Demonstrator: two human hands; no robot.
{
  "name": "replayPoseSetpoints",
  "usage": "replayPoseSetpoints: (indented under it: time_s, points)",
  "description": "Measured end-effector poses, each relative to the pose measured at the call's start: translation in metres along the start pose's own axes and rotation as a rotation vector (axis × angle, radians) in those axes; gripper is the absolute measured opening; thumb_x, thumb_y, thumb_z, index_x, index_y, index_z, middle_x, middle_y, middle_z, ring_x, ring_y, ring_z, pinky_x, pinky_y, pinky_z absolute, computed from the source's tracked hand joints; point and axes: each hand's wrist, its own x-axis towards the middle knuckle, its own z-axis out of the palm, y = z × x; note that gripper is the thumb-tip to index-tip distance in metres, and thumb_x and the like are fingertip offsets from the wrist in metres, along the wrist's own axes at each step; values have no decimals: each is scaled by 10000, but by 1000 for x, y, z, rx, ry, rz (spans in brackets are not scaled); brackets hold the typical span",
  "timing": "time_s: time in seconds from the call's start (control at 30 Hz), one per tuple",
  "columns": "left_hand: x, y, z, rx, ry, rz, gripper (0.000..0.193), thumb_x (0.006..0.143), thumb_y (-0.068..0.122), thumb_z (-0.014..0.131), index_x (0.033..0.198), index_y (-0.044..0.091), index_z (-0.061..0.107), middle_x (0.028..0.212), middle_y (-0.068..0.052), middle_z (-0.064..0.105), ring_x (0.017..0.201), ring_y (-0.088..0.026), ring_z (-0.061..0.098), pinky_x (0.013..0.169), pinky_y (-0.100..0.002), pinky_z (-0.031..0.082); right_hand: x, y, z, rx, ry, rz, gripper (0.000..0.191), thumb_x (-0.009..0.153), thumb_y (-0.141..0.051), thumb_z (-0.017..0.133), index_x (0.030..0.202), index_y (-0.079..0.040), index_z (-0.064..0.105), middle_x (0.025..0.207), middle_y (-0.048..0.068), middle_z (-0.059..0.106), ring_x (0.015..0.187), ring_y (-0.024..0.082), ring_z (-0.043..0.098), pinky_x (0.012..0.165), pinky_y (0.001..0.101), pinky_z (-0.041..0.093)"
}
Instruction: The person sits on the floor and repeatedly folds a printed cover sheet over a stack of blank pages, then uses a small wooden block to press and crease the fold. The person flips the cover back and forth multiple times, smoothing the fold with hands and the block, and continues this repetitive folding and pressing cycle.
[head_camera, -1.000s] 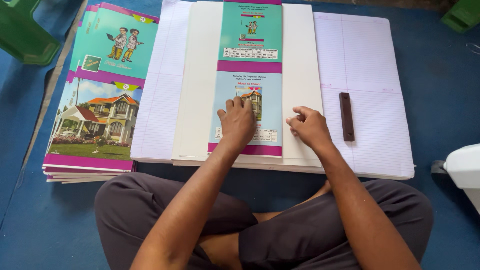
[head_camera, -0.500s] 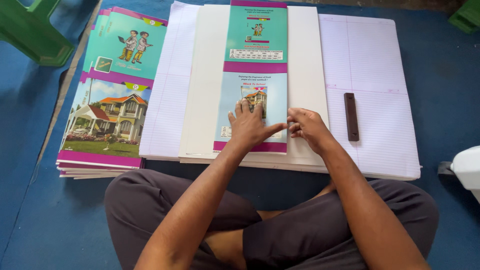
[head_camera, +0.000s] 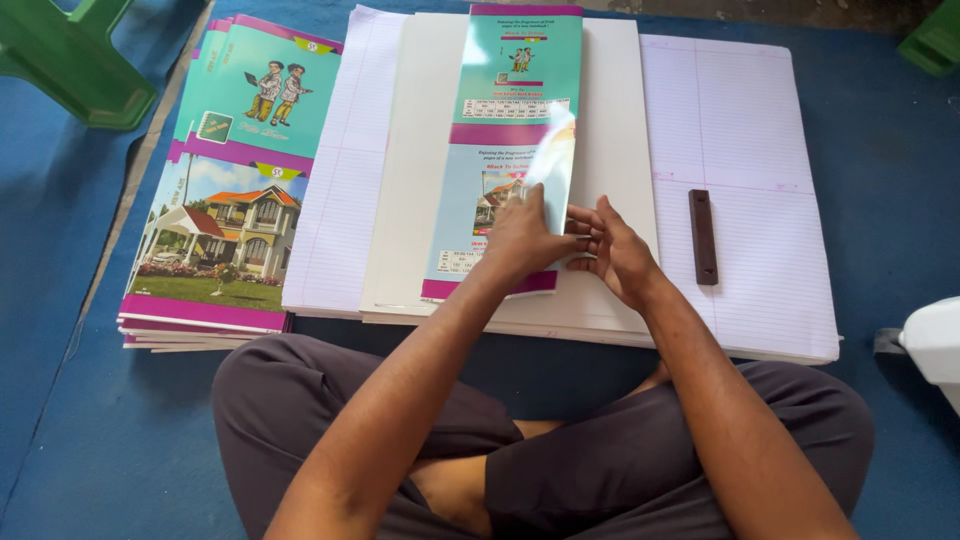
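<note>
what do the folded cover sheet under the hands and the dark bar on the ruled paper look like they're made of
Cover sheet: glossy coated card or laminated paper, judging by the white glare along its raised edge. Dark bar: seemingly wood or hard plastic, matte brown, rigid and straight; the view leaves it open.
</note>
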Motion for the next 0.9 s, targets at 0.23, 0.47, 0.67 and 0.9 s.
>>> replayPoseSetpoints:
  time_s: [0.23, 0.47, 0.67, 0.9]
  points:
    - [-14, 26, -34, -136, 2, -53, 536, 745, 299, 738, 1211, 41, 682, 850, -186, 747, 837, -324, 753, 830, -443, 568, 1, -1, -5, -117, 64, 23, 818, 1006, -646, 351, 1459, 21, 491, 1181, 134, 643, 841, 163, 617, 641, 310, 521]
    - [-16, 27, -74, -188, 242, 120, 472, 721, 207, 713, 1177, 93, 754, 1058, -179, 768, 980, -327, 743, 895, -403, 574, -5, -8, -8, -309, 239, -36, 735, 996, -585, 445, 1397, 21, 553, 1081, 141, 664, 682, 126, 584, 473, 239, 444]
    - [-22, 11, -116, -390, 266, 173, 509, 775, 122, 681, 1272, 13, 664, 1187, -195, 738, 1037, -297, 760, 899, -373, 614, -3, -6, -14, -402, 392, -24, 550, 965, -444, 592, 1300, -11, 646, 1055, 103, 712, 672, 157, 610, 496, 271, 453]
    - [-38, -16, -171, -301, 244, 35, 509, 828, 66, 644, 1330, -8, 619, 1173, -215, 742, 1023, -264, 770, 865, -337, 635, -1, 10, -34, -978, 591, -265, 456, 850, -238, 754, 1264, -54, 705, 1113, 119, 724, 842, 212, 697, 777, 360, 566]
